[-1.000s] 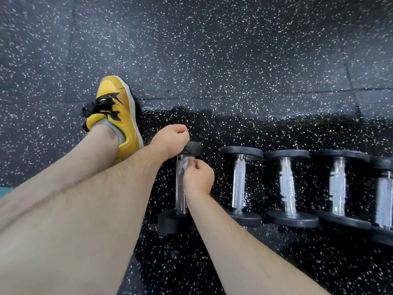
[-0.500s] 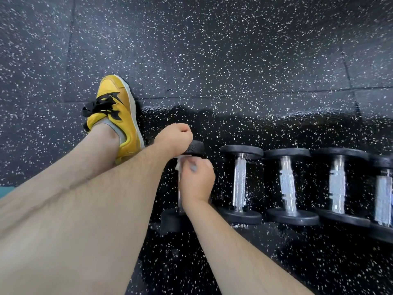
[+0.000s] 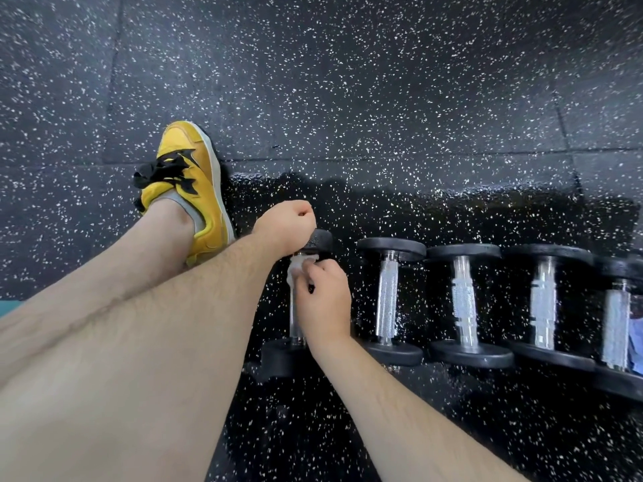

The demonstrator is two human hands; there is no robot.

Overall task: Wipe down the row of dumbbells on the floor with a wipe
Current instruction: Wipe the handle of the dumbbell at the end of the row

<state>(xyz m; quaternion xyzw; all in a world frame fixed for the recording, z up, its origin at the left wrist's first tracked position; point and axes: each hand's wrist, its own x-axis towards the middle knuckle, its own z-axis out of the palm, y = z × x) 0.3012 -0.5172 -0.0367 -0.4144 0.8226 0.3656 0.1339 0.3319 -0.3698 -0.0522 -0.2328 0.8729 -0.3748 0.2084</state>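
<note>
— While the right hand (image 3: 325, 300) has its fingers curled round the wipe (image 3: 297, 267), pinching it onto the bar, which step would you call this?

— Wiping the handle of the leftmost dumbbell (image 3: 282, 356). The wipe sits at the far end of the bar, just under the far head (image 3: 319, 241), so I judge the stroke is at its far limit.

— And the left hand (image 3: 285, 222)?

— A closed fist set on that far head, fingers curled over it. It looks to be steadying the weight, though I cannot tell how firmly.

— Where does that dumbbell lie?

— On the speckled floor (image 3: 348, 99), at the left end of the row. Its handle runs near to far, just right of the yellow shoe (image 3: 195, 182). The next dumbbell (image 3: 387, 297) lies near it on the right, apart, with more beyond.

— So what does the next move call for?

— Probably drawing the wipe down toward the near head, fingers wrapped so the whole bar gets covered, then rubbing both heads. A round weight may roll, so the steadying hand matters. The others to the right look untouched as yet.
</note>
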